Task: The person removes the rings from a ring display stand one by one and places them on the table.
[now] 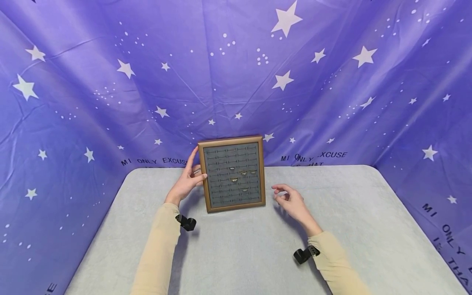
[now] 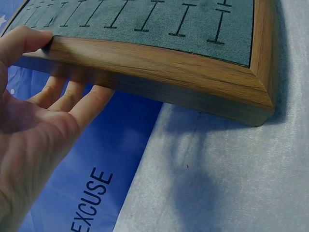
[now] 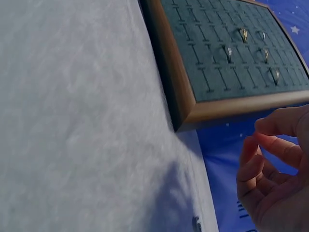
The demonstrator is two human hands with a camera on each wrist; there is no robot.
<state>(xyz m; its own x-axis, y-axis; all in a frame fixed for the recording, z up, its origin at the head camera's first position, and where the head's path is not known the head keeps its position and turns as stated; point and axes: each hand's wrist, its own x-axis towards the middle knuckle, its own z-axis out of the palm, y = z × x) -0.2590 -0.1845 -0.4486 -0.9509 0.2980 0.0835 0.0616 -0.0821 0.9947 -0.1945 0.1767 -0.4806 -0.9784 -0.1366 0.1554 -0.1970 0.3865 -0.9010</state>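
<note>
Frame with rings stands on table, far middle. My left hand grips its left edge. My right hand just right, loosely curled, holds nothing.

Grey table, starry purple backdrop
</note>
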